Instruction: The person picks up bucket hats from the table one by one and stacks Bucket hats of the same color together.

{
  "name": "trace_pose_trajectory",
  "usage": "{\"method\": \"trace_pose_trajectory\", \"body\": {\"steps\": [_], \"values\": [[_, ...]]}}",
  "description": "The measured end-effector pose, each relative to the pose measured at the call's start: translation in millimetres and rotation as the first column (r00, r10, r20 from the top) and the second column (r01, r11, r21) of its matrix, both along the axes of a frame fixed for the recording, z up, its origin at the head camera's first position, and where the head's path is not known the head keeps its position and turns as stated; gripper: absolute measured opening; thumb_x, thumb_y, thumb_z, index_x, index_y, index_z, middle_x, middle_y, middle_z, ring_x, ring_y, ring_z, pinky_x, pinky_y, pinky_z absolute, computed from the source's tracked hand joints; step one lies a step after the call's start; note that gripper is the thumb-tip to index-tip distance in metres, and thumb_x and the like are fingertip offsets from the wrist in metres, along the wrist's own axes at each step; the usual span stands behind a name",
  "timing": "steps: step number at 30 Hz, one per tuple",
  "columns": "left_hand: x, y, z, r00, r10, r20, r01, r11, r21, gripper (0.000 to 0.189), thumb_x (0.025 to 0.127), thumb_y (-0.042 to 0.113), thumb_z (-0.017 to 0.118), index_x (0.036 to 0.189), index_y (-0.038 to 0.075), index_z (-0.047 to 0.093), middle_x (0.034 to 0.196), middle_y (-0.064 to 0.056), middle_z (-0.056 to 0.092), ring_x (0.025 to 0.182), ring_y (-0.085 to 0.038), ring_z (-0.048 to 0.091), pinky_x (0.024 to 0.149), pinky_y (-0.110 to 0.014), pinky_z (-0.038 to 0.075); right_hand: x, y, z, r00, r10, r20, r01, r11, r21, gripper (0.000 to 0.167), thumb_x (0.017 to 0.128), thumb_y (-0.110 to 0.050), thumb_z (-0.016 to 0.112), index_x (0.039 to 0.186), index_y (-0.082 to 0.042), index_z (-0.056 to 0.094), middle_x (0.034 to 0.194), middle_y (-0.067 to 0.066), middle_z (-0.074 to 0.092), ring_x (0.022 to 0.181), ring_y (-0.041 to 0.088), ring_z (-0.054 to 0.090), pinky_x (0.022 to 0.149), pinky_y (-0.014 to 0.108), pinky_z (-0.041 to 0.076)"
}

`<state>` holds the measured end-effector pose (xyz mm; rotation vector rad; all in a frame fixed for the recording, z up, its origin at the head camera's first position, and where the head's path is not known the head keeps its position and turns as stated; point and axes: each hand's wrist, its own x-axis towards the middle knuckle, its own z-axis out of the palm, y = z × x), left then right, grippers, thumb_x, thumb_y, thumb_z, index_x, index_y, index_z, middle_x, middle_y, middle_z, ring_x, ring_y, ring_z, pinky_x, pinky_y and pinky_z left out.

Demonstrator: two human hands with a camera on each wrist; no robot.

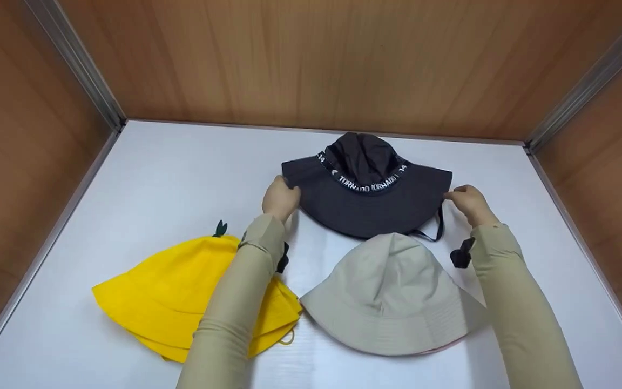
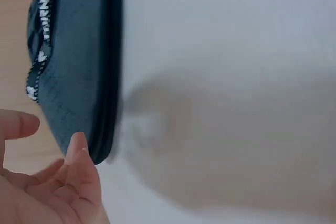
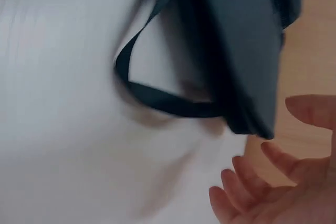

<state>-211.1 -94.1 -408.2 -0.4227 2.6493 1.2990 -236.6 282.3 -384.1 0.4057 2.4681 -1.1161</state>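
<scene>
A dark bucket hat (image 1: 367,210) with white lettering on its band lies toward the back, its wide brim facing the person. In the left wrist view its brim edge (image 2: 107,77) looks layered. My left hand (image 1: 281,200) is at the brim's left corner, fingertips against it, the thumb held apart. At the right corner is my right hand (image 1: 470,202), its fingertips close to the brim edge; the right wrist view shows thumb and fingers spread with nothing between them. A black strap (image 3: 157,100) loops out from under the brim on that side.
Yellow hats (image 1: 165,292), one over another with a green leaf tip (image 1: 221,228), lie at front left, partly behind the left sleeve. A beige bucket hat (image 1: 392,292) with a pinkish underside lies at front right. Wooden panels (image 1: 311,65) enclose the white table (image 1: 192,167).
</scene>
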Motion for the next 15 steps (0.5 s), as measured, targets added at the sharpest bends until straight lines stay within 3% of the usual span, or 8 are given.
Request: {"method": "trace_pose_trajectory", "body": {"steps": [5, 10, 15], "values": [[6.0, 11.3, 11.0, 0.991, 0.010, -0.134, 0.000, 0.997, 0.080, 0.026, 0.092, 0.017, 0.048, 0.108, 0.001, 0.061, 0.107, -0.014, 0.064, 0.099, -0.026, 0.059, 0.088, -0.037, 0.046, 17.5, -8, 9.6, 0.987, 0.068, -0.143, -0.076, 0.996, -0.051, 0.054, 0.099, -0.026, 0.042, 0.138, 0.009, 0.033, 0.144, 0.032, 0.031, 0.135, 0.045, 0.028, 0.109, 0.058, 0.025], [26.7, 36.5, 17.8, 0.969, -0.099, -0.228, 0.124, 0.988, 0.098, 0.019, 0.092, 0.016, 0.053, 0.099, 0.003, 0.065, 0.092, -0.009, 0.066, 0.083, -0.020, 0.059, 0.077, -0.033, 0.048, 51.9, -31, 13.6, 0.945, 0.180, -0.273, -0.205, 0.977, -0.064, 0.044, 0.099, -0.023, 0.046, 0.130, 0.008, 0.047, 0.132, 0.028, 0.048, 0.122, 0.037, 0.045, 0.101, 0.045, 0.037], [54.2, 49.9, 23.5, 0.925, -0.209, -0.319, 0.231, 0.972, 0.032, 0.017, 0.092, 0.016, 0.055, 0.101, 0.004, 0.064, 0.088, -0.006, 0.067, 0.077, -0.016, 0.060, 0.071, -0.031, 0.049, 80.6, -48, 18.9, 0.887, 0.292, -0.357, -0.279, 0.956, 0.088, 0.037, 0.097, -0.021, 0.051, 0.124, 0.004, 0.054, 0.122, 0.024, 0.055, 0.107, 0.034, 0.052, 0.090, 0.042, 0.040]]}}
